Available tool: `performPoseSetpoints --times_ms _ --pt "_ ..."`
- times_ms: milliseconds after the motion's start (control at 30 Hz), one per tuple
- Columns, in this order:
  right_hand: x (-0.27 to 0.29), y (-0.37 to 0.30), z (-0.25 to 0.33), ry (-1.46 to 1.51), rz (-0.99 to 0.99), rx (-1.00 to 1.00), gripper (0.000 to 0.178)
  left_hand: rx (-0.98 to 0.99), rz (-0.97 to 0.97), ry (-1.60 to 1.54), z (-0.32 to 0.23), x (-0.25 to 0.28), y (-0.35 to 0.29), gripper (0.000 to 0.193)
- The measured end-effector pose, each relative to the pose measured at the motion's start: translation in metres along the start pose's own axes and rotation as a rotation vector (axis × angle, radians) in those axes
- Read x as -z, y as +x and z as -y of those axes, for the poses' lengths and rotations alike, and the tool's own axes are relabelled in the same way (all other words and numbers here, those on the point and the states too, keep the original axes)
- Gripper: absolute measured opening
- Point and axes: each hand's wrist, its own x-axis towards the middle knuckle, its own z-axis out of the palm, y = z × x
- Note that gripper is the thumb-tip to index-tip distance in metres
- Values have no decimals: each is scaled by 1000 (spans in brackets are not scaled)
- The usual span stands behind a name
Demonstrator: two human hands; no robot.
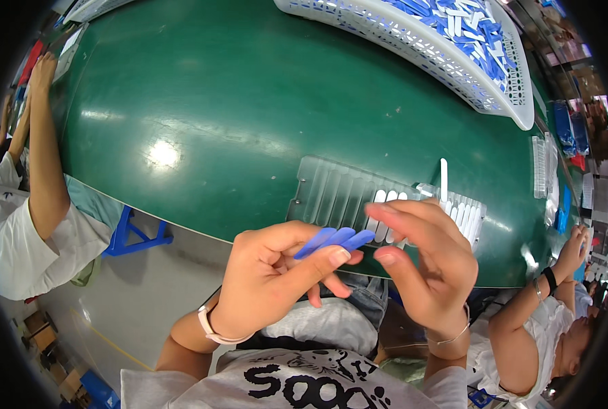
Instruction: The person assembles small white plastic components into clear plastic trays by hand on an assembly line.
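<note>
A small fan of flat blue round-ended sticks (pixel 335 238) is pinched between the thumb and fingers of my left hand (pixel 266 279). Beside it, my right hand (pixel 433 266) is raised with thumb and fingers apart, and nothing shows between them. Beyond both hands lies a clear grooved tray (pixel 326 189) on the green table. White round-ended sticks (pixel 382 196) stand in its middle and right grooves, while grooves at its left hold none. My right hand covers part of the tray. A single white stick (pixel 444 178) juts past the tray's far edge.
A white perforated basket (pixel 508 109) heaped with blue and white sticks (pixel 464 24) stands at the far right of the green table (pixel 215 82). Other people sit at both sides, one arm (pixel 45 163) at the left. A blue stool (pixel 137 235) is on the floor.
</note>
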Motion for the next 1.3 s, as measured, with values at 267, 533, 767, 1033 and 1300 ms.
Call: performPoseSetpoints --times_ms 267,533,767,1033,1300 --pt "19 20 -19 281 148 -96 14 195 195 -170 -3 11 2 24" --pt "19 52 -35 -131 360 -154 13 61 91 -229 0 8 2 40" --pt "18 61 -30 -264 340 -219 17 112 152 -195 -3 6 3 42" --pt "12 56 -25 352 438 -5 8 253 337 -241 -10 14 2 37" --pt "24 70 -36 35 434 3 9 245 276 -219 -1 21 -3 26"
